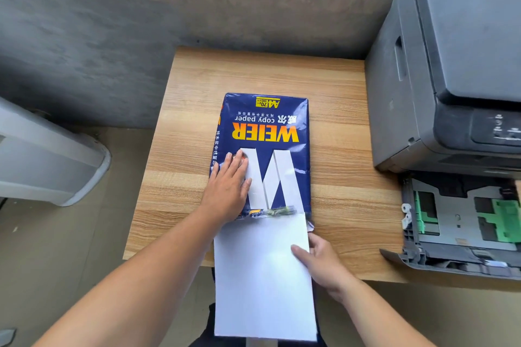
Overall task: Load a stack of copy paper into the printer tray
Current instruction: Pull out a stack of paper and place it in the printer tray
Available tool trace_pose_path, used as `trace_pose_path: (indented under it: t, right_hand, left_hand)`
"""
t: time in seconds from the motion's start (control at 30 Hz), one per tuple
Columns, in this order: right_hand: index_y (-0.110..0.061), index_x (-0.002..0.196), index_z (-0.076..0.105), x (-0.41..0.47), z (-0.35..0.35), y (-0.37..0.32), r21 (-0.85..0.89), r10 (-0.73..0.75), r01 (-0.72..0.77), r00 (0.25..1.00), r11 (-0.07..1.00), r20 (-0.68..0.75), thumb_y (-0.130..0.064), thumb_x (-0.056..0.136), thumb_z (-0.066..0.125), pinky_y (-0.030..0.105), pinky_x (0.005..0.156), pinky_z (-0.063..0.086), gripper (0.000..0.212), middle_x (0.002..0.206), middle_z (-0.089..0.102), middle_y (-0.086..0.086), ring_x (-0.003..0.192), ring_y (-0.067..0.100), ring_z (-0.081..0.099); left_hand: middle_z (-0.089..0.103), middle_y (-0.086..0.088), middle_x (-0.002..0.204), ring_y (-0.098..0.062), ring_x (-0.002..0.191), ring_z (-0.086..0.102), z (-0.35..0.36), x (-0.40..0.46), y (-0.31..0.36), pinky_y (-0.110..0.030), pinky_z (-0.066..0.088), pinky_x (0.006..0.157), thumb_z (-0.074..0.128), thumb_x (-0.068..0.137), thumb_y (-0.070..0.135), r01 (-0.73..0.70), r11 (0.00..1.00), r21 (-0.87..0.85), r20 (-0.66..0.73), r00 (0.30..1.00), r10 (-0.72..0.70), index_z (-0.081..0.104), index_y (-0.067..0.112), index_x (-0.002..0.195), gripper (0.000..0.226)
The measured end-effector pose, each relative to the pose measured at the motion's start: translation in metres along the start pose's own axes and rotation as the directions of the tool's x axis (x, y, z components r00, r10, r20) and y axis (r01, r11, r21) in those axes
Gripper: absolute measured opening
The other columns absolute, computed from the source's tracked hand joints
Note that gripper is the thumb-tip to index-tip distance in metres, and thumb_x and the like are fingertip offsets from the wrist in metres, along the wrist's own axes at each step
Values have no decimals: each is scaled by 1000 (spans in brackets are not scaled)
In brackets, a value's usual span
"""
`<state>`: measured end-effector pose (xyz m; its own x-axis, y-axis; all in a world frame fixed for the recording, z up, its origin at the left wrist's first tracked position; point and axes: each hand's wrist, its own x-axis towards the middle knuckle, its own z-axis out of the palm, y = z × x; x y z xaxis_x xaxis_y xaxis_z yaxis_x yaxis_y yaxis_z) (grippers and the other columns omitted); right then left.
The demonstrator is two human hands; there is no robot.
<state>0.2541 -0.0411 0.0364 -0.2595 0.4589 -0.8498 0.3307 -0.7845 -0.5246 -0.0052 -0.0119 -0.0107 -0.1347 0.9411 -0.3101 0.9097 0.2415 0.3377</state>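
Note:
A blue copy-paper pack [270, 132] lies on the wooden table [332, 87], its torn end facing me. My left hand [228, 189] rests flat on the pack's near left part, fingers spread. A stack of white paper [259, 282] sticks out of the torn end and reaches past the table's front edge. My right hand [321, 262] grips the stack's right edge, thumb on top. The dark grey printer [451, 65] stands at the right. Its paper tray [462, 222] is pulled out below, with green guides and no paper visible inside.
A grey concrete wall runs behind the table. A light grey appliance [48, 160] stands on the floor at the left. The tray juts past the table's front right corner.

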Motion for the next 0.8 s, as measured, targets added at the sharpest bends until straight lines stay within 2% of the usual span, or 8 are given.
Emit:
trace_pose_path:
  t: [0.07, 0.23, 0.4, 0.47, 0.53, 0.63, 0.7, 0.8]
  right_hand:
    - [-4, 127, 60, -8, 2, -6, -12, -32, 33, 999, 999, 35, 4, 97, 53, 40, 81, 63, 31, 107, 79, 14, 96, 28, 77]
    - [-11, 121, 66, -64, -18, -19, 48, -32, 26, 992, 998, 123, 4, 98, 51, 44, 85, 62, 32, 113, 78, 15, 102, 36, 75]
    - [-15, 124, 65, -110, -28, -37, 124, -78, 56, 980, 991, 183, -1, 98, 55, 44, 93, 59, 32, 118, 77, 12, 108, 35, 73]
    - [-16, 124, 65, -124, -32, -47, 142, -133, 113, 981, 983, 141, -1, 97, 55, 43, 91, 60, 32, 118, 77, 9, 108, 33, 74]
    - [-16, 125, 66, -132, -40, -56, 154, -196, 183, 978, 971, 75, -3, 98, 54, 46, 91, 60, 32, 119, 77, 9, 108, 35, 73]
    - [-18, 125, 65, -131, -67, -67, 182, -245, 255, 967, 950, -73, -4, 99, 53, 48, 85, 62, 32, 118, 77, 9, 104, 36, 75]
    - [-18, 125, 64, -126, -96, -71, 210, -253, 279, 957, 937, -141, -4, 100, 52, 50, 84, 62, 31, 117, 77, 10, 103, 37, 75]
    - [-20, 126, 61, -120, -150, -62, 155, -254, 286, 947, 946, -198, -12, 102, 51, 54, 87, 60, 27, 115, 78, 10, 100, 36, 76]
  left_hand:
    - [-1, 8, 164, -15, 151, -3, -4, -2, -5, -44, 6, 123, 27, 104, 39, -16, 1000, -16, 3, 1000, 16, 9, 23, 155, 56]
    - [3, 9, 164, -12, 150, -2, -13, -9, -19, -39, 6, 123, 29, 104, 42, -62, 996, -66, 54, 996, 66, 12, 26, 155, 56]
    - [20, 3, 162, -12, 149, 9, -33, -26, -21, -29, 9, 118, 39, 104, 33, 177, 902, -394, 146, 981, -129, 34, 18, 149, 48]
    - [40, 3, 154, -13, 143, 30, -52, -40, -15, -27, 21, 110, 39, 104, 37, 303, 758, -578, 190, 953, -236, 49, 28, 139, 38]
    - [56, 8, 141, -13, 131, 47, -78, -58, 3, -32, 34, 104, 38, 100, 51, 360, 534, -765, 234, 928, -290, 61, 39, 125, 35]
    - [67, 7, 127, -17, 116, 63, -106, -88, 60, -39, 48, 97, 44, 90, 61, 359, 187, -914, 333, 930, -159, 58, 33, 125, 47]
    - [66, 19, 125, -2, 117, 60, -104, -104, 118, -33, 47, 100, 57, 91, 51, 300, 227, -926, 313, 949, 21, 53, 38, 130, 41]
    - [58, 43, 113, 26, 106, 50, -63, -111, 192, 0, 39, 85, 60, 96, 12, 110, 365, -925, 112, 994, -16, 44, 37, 128, 44]
